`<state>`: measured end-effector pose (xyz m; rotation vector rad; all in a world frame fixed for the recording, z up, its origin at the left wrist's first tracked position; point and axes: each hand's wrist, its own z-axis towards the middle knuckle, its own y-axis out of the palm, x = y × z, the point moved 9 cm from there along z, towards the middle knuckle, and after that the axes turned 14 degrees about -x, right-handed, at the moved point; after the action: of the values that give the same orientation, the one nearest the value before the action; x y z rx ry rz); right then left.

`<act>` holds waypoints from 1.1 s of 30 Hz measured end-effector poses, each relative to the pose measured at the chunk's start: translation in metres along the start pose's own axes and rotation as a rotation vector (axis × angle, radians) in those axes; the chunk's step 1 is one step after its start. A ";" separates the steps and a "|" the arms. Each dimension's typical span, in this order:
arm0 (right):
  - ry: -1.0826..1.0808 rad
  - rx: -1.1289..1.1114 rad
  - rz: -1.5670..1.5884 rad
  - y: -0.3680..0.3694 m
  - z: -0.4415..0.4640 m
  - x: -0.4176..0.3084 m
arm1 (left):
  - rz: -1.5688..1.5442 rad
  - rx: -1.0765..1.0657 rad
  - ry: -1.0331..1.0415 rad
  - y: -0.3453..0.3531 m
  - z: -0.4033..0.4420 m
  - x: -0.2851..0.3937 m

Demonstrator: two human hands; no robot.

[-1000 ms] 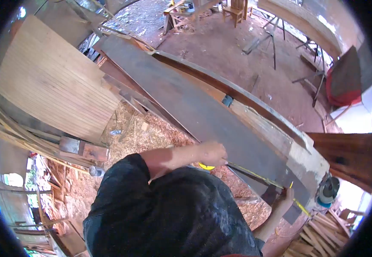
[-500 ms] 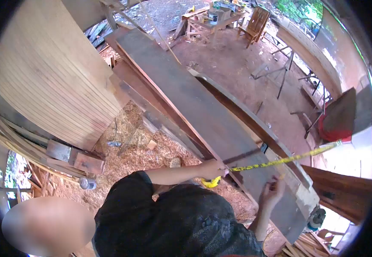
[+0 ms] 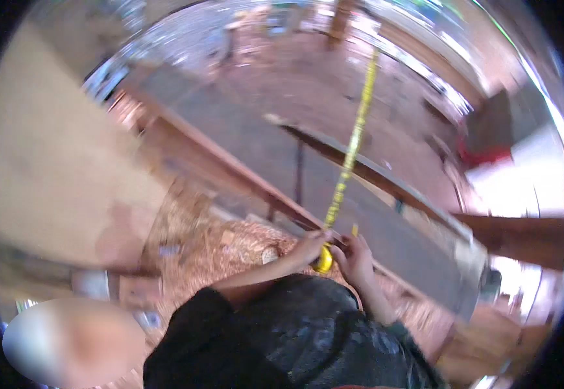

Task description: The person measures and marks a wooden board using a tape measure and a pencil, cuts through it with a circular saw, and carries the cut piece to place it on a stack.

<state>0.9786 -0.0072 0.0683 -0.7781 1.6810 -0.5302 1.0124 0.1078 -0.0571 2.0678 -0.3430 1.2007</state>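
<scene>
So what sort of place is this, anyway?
Most likely a woodworking shop: a long dark board runs diagonally through the view, what look like wood shavings litter the floor beside it, and a yellow tape measure is drawn out.

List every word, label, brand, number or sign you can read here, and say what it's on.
No text can be read.
Yellow tape blade: dark markings show along it, but they are too blurred to read as numbers.
Yellow tape case: no brand or label can be made out.
</scene>
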 end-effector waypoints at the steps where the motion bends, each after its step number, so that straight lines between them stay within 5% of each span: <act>1: -0.056 0.046 -0.109 -0.002 0.002 -0.001 | -0.047 -0.044 -0.072 -0.006 0.007 -0.018; 3: -0.183 0.191 -0.093 -0.018 -0.003 -0.026 | 0.099 -0.070 -0.240 -0.015 0.003 -0.008; 6: -0.069 0.014 0.103 0.005 -0.001 0.005 | 0.520 -0.149 -0.315 -0.002 0.000 0.013; 7: -0.159 0.109 -0.206 0.002 -0.012 -0.003 | 0.565 -0.169 -0.325 -0.005 0.007 -0.003; 10: 0.092 -0.114 -0.251 0.010 -0.008 0.016 | 0.881 -0.403 -0.265 0.016 0.036 0.011; 16: 0.200 0.235 -0.162 -0.045 -0.088 0.108 | 1.031 -0.824 -0.482 0.133 0.082 -0.031; 17: 0.236 0.325 -0.191 -0.058 -0.101 0.127 | 1.058 -0.841 -0.379 0.155 0.090 -0.026; 20: 0.348 0.488 -0.299 -0.099 -0.151 0.220 | 0.926 -0.733 -0.528 0.201 0.105 -0.034; 21: 0.383 0.480 -0.344 -0.120 -0.171 0.255 | 1.161 -0.843 -0.272 0.213 0.124 -0.032; 27: 0.762 0.563 -0.303 -0.251 -0.333 0.490 | 1.688 -0.446 -0.243 0.199 0.176 -0.012; 33: 0.862 0.490 -0.302 -0.307 -0.411 0.600 | 1.804 -0.402 -0.350 0.222 0.196 -0.026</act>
<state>0.5706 -0.6778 -0.0151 -0.4492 2.0641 -1.5910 1.0052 -0.1885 -0.0424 1.2103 -2.6687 1.3017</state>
